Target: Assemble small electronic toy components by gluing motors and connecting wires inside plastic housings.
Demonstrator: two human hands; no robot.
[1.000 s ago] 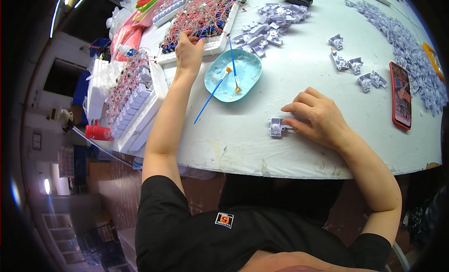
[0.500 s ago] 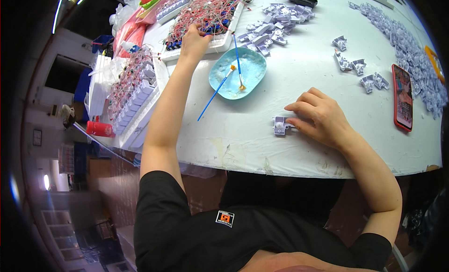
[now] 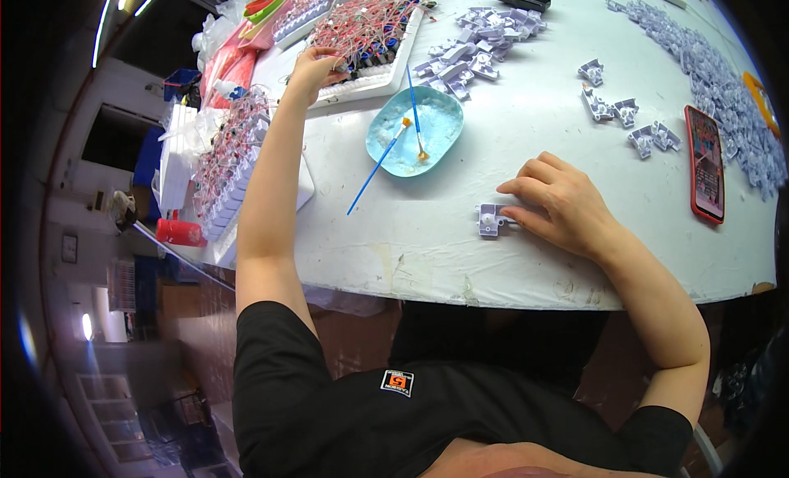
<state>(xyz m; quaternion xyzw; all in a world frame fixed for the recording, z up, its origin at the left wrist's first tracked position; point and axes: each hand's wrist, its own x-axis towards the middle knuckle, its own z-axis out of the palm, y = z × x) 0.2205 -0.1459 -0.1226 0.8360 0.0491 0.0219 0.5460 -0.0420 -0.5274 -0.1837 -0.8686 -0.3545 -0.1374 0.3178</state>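
Note:
My left hand reaches to the near left corner of a white foam tray heaped with red and white wires and dark blue and black parts. Its fingers are bent together at the wires, and what they pinch is too small to make out. On the table, my right hand curves beside a pale grey plastic housing. The thumb touches the housing's right edge, while the index finger stays raised apart from it.
A light blue dish holds two blue brushes. Behind it lies a pile of grey housings. Several loose housings, a red-cased phone and a long heap of small parts lie right. More wired parts stand left.
My left hand has moved left and slightly toward me, from over the wires to the tray's corner. My right hand and the housing under its thumb have stayed in place.

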